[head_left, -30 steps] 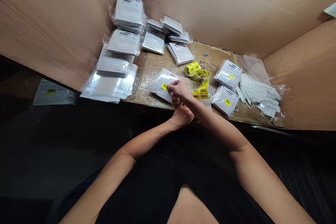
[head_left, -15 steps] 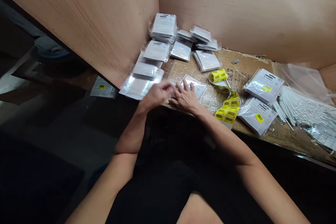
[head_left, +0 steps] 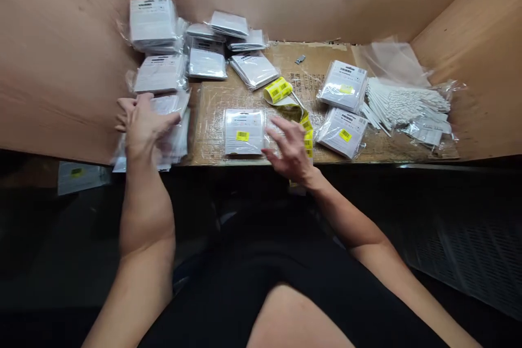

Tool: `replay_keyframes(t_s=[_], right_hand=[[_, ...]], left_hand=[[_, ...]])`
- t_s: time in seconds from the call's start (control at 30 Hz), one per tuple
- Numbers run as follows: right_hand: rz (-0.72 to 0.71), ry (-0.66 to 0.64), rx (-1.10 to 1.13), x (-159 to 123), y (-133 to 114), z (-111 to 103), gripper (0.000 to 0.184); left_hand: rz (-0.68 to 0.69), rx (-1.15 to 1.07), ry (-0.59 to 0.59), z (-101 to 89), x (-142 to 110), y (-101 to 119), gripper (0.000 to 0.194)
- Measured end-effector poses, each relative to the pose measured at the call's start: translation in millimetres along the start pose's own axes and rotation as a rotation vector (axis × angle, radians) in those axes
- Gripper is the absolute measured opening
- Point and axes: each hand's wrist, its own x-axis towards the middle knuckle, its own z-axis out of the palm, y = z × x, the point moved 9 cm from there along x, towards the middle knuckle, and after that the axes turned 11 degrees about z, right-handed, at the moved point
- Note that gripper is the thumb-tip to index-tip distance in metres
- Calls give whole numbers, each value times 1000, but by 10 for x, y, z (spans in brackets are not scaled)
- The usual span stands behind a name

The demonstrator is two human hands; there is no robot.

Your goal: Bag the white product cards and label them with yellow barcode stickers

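Left grip (head_left: 143,126) now on bagged packets (head_left: 178,129)

Noted: a bundle of white sticks (head_left: 402,106) is laid beside a loose clear plastic bag (head_left: 393,62) against a plywood wall (head_left: 468,81), with a small grey metal piece (head_left: 300,58) left on flattened cardboard (head_left: 326,57).

One yellow label roll (head_left: 278,90)

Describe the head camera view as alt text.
Two bare hands work over a taped cardboard bench: the left hand rests on a stack of clear-bagged white packets, the right hand hovers beside a single packet with a yellow barcode label. A roll of yellow labels lies beyond it.
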Motion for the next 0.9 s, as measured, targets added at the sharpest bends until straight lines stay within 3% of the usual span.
replay_keyframes(t_s=[0.07,0.13,0.23,0.3,0.33,0.37,0.47,0.53,0.57,0.67,0.77,0.83,0.9], right_hand=[[243,216,73,-286,495,-423,32],[505,319,157,-608,960,-609,29],[776,123,396,-933,1321,-356,48],[837,-34,603,-1016,1310,-118,50],[855,-65,710,-1026,1283,-46,47],[875,-63,813,-1019,1266,-9,43],[923,43,1011,-921,1314,-41,40],[916,124,989,-809,1395,-148,39],[895,142,947,-744,1423,-211,36],[747,226,690,-577,1400,-515,20],[449,256,263,-498,1081,-793,17],[249,148,37,-511,826,-753,16],[156,56,-94,-570,710,-652,15]], left_hand=[[45,50,71,-18,-248,222,77],[98,70,54,129,-504,468,75],[202,-77,63,368,-862,881,64],[328,-353,133,421,-1101,1224,49],[412,-538,97,482,-1223,1432,41],[500,-733,-39,604,-1357,1675,35],[671,-1197,-670,1030,-1903,2398,33],[618,-1404,-902,1222,-2129,2660,41],[548,-1483,-928,1311,-2153,2727,47],[380,-1603,-804,1495,-2042,2797,64],[396,-1622,-628,1465,-1889,2822,57],[430,-1630,-550,1383,-1821,2829,49],[435,-1642,-539,1328,-1795,2836,45]])
